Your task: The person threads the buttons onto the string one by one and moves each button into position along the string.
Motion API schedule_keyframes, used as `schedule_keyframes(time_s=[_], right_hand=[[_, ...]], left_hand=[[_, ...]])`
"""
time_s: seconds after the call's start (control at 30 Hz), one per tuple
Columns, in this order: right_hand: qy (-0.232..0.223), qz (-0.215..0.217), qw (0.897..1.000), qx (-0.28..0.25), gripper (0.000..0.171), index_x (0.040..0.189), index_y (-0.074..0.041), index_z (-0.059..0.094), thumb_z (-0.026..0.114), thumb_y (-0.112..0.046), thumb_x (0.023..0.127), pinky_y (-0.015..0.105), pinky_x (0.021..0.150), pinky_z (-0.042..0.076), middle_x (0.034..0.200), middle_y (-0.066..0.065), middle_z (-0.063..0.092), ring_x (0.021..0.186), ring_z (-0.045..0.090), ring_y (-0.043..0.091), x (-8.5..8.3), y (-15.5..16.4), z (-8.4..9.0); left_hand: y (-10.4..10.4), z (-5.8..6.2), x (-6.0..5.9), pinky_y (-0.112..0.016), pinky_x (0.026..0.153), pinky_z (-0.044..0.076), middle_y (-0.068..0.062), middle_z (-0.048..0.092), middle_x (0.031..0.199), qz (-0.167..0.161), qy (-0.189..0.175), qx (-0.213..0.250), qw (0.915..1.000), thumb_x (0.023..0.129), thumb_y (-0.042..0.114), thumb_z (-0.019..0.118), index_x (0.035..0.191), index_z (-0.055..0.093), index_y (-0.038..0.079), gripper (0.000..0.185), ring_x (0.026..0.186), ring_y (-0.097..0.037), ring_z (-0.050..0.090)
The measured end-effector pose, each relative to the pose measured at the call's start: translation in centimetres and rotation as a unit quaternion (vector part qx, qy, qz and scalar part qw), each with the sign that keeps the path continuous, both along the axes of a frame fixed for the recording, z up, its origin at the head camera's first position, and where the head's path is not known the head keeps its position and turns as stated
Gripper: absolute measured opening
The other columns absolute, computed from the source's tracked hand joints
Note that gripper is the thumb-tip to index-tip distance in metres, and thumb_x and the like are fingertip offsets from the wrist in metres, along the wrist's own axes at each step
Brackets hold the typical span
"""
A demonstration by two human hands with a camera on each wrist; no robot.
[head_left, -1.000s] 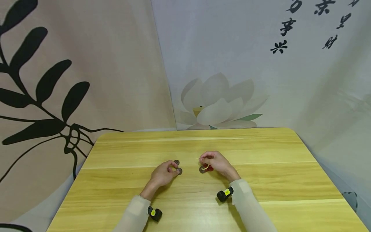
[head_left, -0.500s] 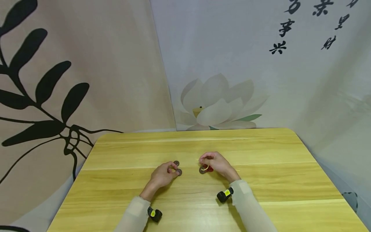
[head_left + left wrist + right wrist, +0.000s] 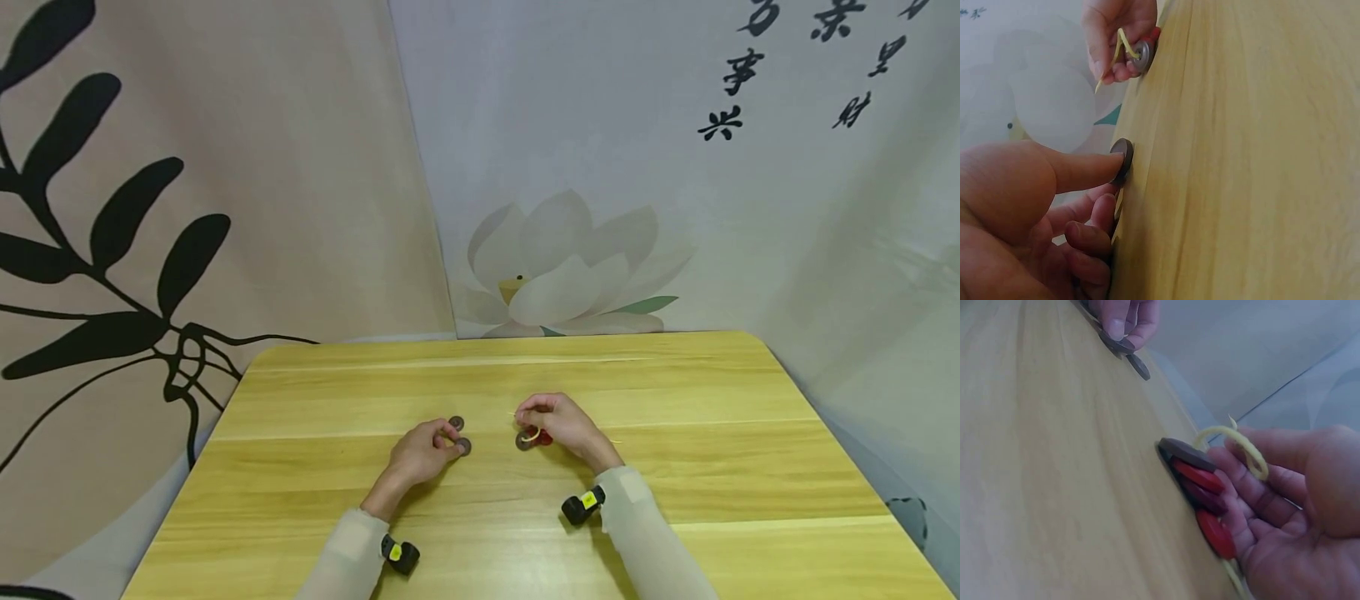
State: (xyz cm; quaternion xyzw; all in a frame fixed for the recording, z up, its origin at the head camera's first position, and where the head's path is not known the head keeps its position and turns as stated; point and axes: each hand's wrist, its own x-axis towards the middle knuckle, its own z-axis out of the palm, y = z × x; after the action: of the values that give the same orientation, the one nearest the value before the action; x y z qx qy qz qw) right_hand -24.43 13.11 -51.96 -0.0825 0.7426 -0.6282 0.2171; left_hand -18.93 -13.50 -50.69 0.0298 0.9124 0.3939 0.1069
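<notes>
Zero hand movement in the last second: my left hand pinches one loose grey disc at the table, my right hand pinches the yellow cord, leaving the disc unthreaded.

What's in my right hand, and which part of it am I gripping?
Your right hand pinches the yellow cord near one tip; a dark disc is threaded further along it.

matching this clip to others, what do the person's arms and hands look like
The left hand and right hand are bare, without gloves. Both long sleeves are plain cream; near the end of each is a small black camera with a yellow patch.
</notes>
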Motion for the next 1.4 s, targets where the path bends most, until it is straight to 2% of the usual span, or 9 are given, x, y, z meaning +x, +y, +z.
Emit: schedule_keyframes(time_s=[0.23, 0.53, 0.93, 1.17, 1.4], right_hand=[[-0.004, -0.004, 1.0, -0.006, 0.023, 0.108, 0.006, 0.067, 0.063, -0.014, 0.097, 0.034, 0.07, 0.057, 0.098, 0.015, 0.068, 0.082, 0.065, 0.018, 0.0, -0.1, 0.0], [0.002, -0.003, 1.0, -0.022, 0.024, 0.108, 0.008, 0.065, 0.062, -0.013, 0.097, 0.038, 0.072, 0.058, 0.101, 0.021, 0.067, 0.083, 0.065, 0.019, 0.2, -0.4, -0.2], [0.016, -0.021, 0.999, -0.023, 0.021, 0.108, 0.009, 0.065, 0.059, -0.008, 0.098, 0.035, 0.067, 0.058, 0.096, 0.019, 0.068, 0.079, 0.066, 0.017, 0.7, -0.7, -0.3], [0.013, -0.026, 0.999, -0.033, 0.024, 0.11, 0.009, 0.065, 0.06, -0.01, 0.097, 0.035, 0.068, 0.058, 0.1, 0.02, 0.069, 0.081, 0.066, 0.017, 0.9, -0.4, -0.5], [0.021, -0.042, 0.999, -0.027, 0.023, 0.11, 0.009, 0.065, 0.059, -0.01, 0.098, 0.034, 0.067, 0.057, 0.102, 0.023, 0.067, 0.083, 0.065, 0.021, 0.9, -0.4, 0.5]], left_hand=[[0.0, 0.1, 0.1, -0.028, 0.053, 0.029, 0.001, 0.051, 0.075, -0.002, 0.007, -0.001, 1.0, 0.092, 0.027, 0.071, 0.097, 0.067, 0.016, 0.013, 0.057, -0.015, 0.042], [-0.1, 0.1, 0.5, -0.028, 0.052, 0.029, 0.001, 0.051, 0.074, 0.008, 0.005, 0.001, 1.0, 0.092, 0.029, 0.071, 0.096, 0.067, 0.017, 0.013, 0.056, -0.014, 0.041], [0.1, -0.1, 0.7, -0.029, 0.053, 0.03, 0.002, 0.051, 0.075, 0.021, 0.01, 0.002, 0.9997, 0.09, 0.029, 0.073, 0.092, 0.067, 0.017, 0.013, 0.057, -0.015, 0.042], [0.3, 0.0, 0.8, -0.031, 0.058, 0.033, 0.001, 0.054, 0.077, 0.03, -0.015, 0.013, 0.9994, 0.089, 0.031, 0.073, 0.089, 0.068, 0.017, 0.015, 0.062, -0.016, 0.045], [0.2, 0.1, 0.4, -0.031, 0.06, 0.035, 0.002, 0.056, 0.074, 0.031, -0.02, 0.031, 0.9989, 0.09, 0.03, 0.073, 0.084, 0.068, 0.016, 0.016, 0.064, -0.017, 0.047]])
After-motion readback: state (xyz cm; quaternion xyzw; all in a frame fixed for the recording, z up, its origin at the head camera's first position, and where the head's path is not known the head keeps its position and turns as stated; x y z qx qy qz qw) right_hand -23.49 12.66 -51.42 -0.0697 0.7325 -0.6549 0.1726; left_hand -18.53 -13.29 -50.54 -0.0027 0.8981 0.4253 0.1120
